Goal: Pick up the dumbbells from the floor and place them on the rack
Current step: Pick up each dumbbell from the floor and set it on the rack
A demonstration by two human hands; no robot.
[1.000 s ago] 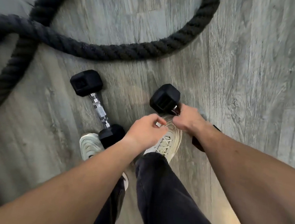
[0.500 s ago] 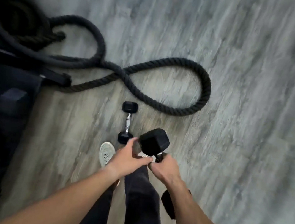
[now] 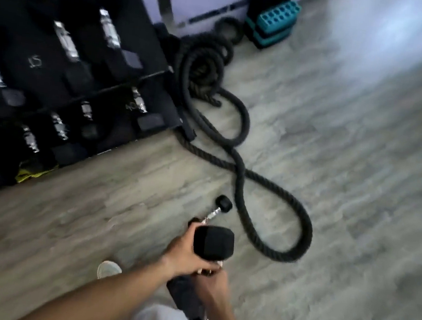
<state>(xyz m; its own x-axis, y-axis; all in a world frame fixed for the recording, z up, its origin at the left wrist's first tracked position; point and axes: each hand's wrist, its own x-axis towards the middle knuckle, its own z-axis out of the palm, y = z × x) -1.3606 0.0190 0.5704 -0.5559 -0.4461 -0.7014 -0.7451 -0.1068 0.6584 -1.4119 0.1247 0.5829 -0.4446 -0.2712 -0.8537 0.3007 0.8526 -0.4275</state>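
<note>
Presently both hands, left hand [image 3: 187,256] and right hand [image 3: 212,283], clench the handle of the heavy, rigid dumbbell [image 3: 213,243], held aloft at 6 o'clock, the rack [image 3: 56,69] at 10 o'clock.

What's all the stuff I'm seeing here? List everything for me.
Held dumbbell: one, black, lifted in both hands.
Small dumbbell: one, black with chrome handle, on the floor just beyond the held one.
Rope: one, black, looped on the floor, centre.
Rack: one, black, left, stocked with several dumbbells.
Teal block: one, by the far wall.
Floor: grey wood planks.
Shoe: one, pale, bottom centre.
Left hand: on the near head.
Right hand: on the handle.
</note>
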